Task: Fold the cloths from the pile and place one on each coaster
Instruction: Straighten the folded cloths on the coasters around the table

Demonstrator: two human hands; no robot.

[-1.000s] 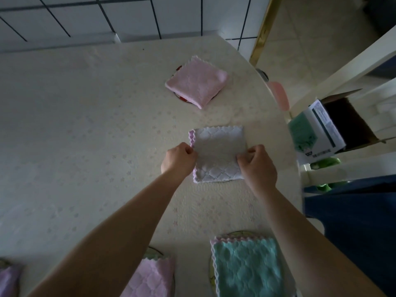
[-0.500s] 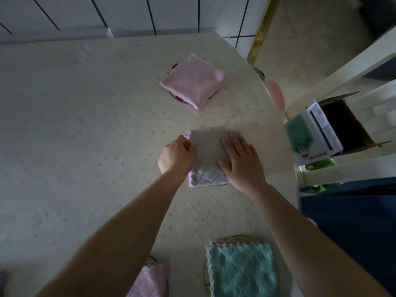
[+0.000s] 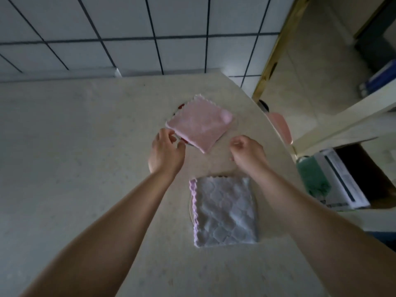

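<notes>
A folded white quilted cloth (image 3: 225, 213) with a lilac edge lies flat near the table's right side, over a coaster whose rim (image 3: 190, 209) shows at its left. Farther back a folded pink cloth (image 3: 200, 123) sits on a red-patterned coaster (image 3: 181, 107). My left hand (image 3: 166, 152) hovers by the pink cloth's near-left corner with relaxed, spread fingers and holds nothing. My right hand (image 3: 246, 152) hangs just right of that cloth's near corner, fingers loosely curled and empty. Both forearms pass on either side of the white cloth.
The cream table (image 3: 75, 157) ends at a curved right edge. Beyond it stand a white chair frame (image 3: 342, 123), a pink object (image 3: 280, 127) and a green-and-white box (image 3: 330, 181). A tiled wall (image 3: 128, 28) backs the table.
Both hands have let go of the white cloth and moved away toward the pink cloth. The view has tilted up, so the near cloths have left the frame.
</notes>
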